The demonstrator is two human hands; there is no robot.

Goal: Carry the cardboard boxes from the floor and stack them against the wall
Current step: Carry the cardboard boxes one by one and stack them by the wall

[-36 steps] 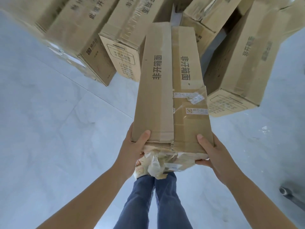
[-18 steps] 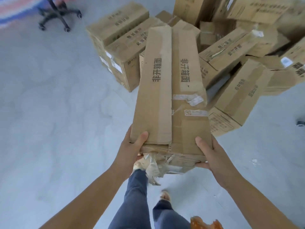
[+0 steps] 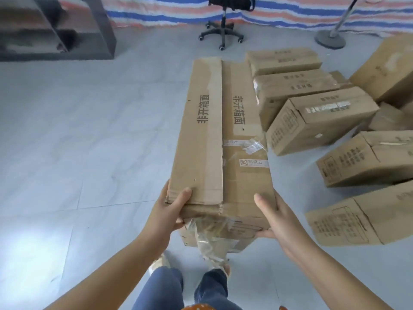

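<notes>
Long, creased cardboard box at frame centre, held off the floor, torn clear tape dangling from its near end. Left hand and right hand clamped on near corners, thumbs on top. More brown cartons scattered right on pale tiled floor. Swivel chair before striped tarp at top.

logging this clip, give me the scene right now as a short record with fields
carried item: long cardboard box, held off the floor
left hand: grips the near left corner, thumb on top
right hand: grips the near right corner, thumb on top
box condition: loose clear tape hanging at the near end
on floor: more cardboard boxes at right
background: office chair, striped tarp, dark shelf unit
</notes>
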